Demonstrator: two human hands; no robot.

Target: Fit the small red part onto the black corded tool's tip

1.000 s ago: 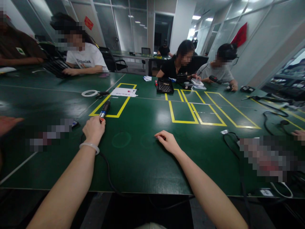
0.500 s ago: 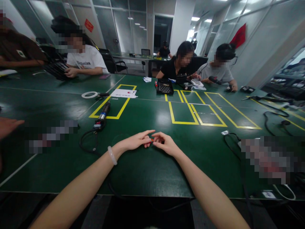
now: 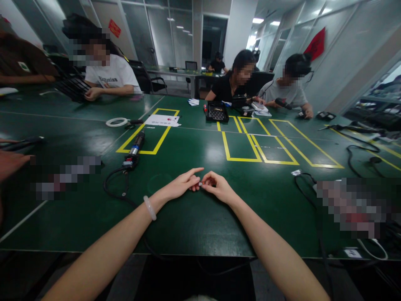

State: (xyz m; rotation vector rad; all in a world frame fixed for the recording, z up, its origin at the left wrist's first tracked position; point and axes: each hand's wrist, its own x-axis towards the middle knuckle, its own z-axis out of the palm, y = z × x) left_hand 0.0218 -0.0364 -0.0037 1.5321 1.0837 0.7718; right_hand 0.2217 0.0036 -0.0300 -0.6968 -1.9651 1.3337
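Note:
My left hand (image 3: pixel 181 184) and my right hand (image 3: pixel 218 187) meet over the green table (image 3: pixel 194 217) in front of me. Between their fingertips is a tiny part (image 3: pixel 200 183), silver with a bit of red, pinched from both sides. The left forefinger sticks out straight; the other fingers are curled in. A pale bangle (image 3: pixel 149 207) is on my left wrist. A corded tool with a silver and blue barrel (image 3: pixel 135 148) lies on the table to the left, beyond my left hand, its black cable (image 3: pixel 116 184) looping toward me.
Yellow taped rectangles (image 3: pixel 250 144) mark the table. A black tray (image 3: pixel 216 112), a white sheet (image 3: pixel 163 121) and a white ring (image 3: pixel 116 122) lie farther back. Several people sit along the far side. Black cables (image 3: pixel 360 152) run at the right. Another person's hand (image 3: pixel 11 163) shows at the left edge.
My left hand let go of the corded tool, which now lies on the table, and swung right to meet my right hand. Both hands now pinch the tiny part.

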